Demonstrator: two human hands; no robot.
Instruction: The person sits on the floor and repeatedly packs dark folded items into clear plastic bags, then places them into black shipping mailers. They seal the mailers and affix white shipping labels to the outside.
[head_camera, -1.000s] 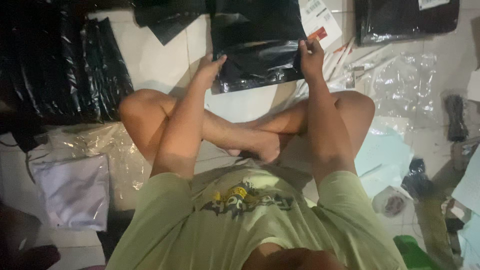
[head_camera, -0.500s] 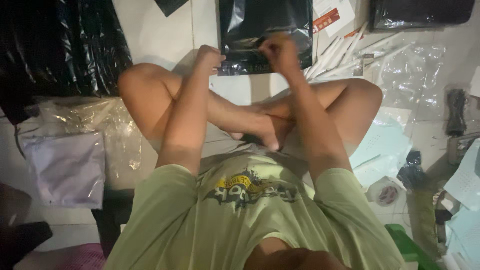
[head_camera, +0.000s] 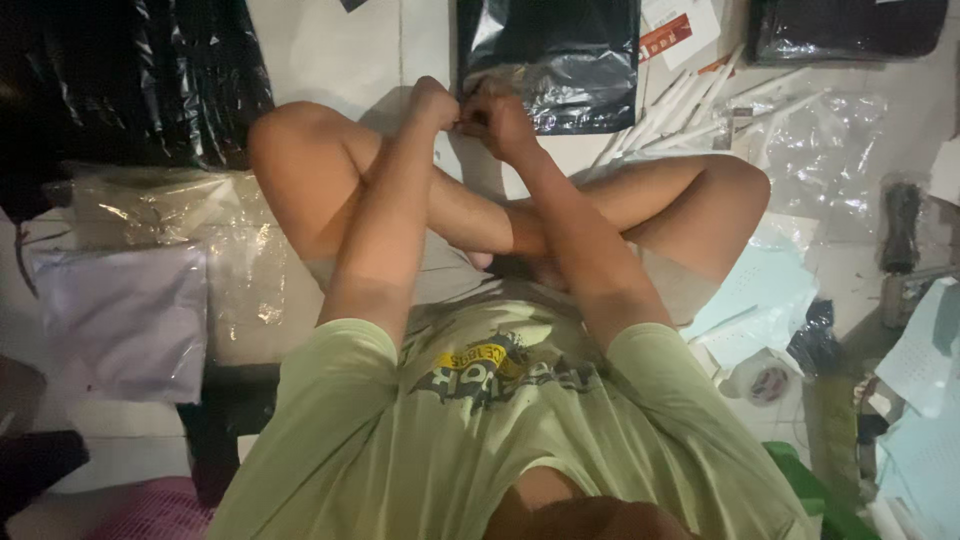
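Observation:
I sit cross-legged on a tiled floor. A glossy black mailer bag (head_camera: 560, 60) lies flat in front of my knees. My left hand (head_camera: 432, 102) and my right hand (head_camera: 503, 122) meet at the middle of its near edge, fists closed and knuckles touching. Both pinch that edge. What the fingertips hold is hidden behind the knuckles. A white label with a red patch (head_camera: 672, 28) lies by the bag's right side.
A pile of black bags (head_camera: 130, 80) lies at the left, with clear plastic packets (head_camera: 150, 225) and a pale bag (head_camera: 120, 320) below it. On the right are white strips (head_camera: 690, 100), crumpled clear plastic (head_camera: 825, 150), light blue paper (head_camera: 765, 290), a tape roll (head_camera: 766, 381) and a dark package (head_camera: 850, 30).
My hands were spread on the bag's two near corners. They have come together at the middle of its near edge and closed into fists there.

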